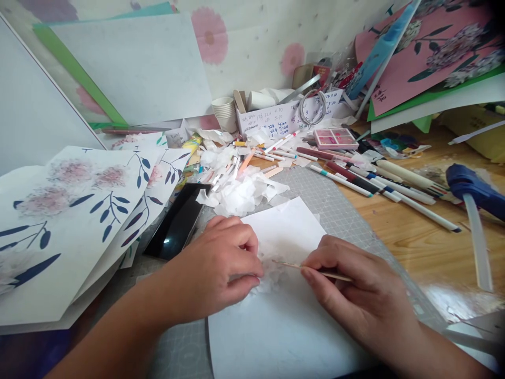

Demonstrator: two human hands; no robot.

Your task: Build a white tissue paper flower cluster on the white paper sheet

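Observation:
My right hand (355, 295) pinches a thin wooden stick (292, 264), whose tip points left over a white sheet of paper (276, 337). Close to that tip lies a cluster of pale, translucent petal-like pieces (270, 281) on the sheet. My left hand (224, 263) rests at the cluster's left side with its fingers curled and thumb near the index finger. Whatever sits between those fingertips is too small or hidden to name. Under the sheet is a grey gridded cutting mat (343, 210).
Torn white paper scraps (244, 192) pile up behind the sheet. A black phone (177, 221) lies left of my left hand. Flower-decorated sheets (79, 210) stand at the left. Several markers (379, 184) and a blue glue gun (473, 184) lie at the right; paper cups (224, 113) stand behind.

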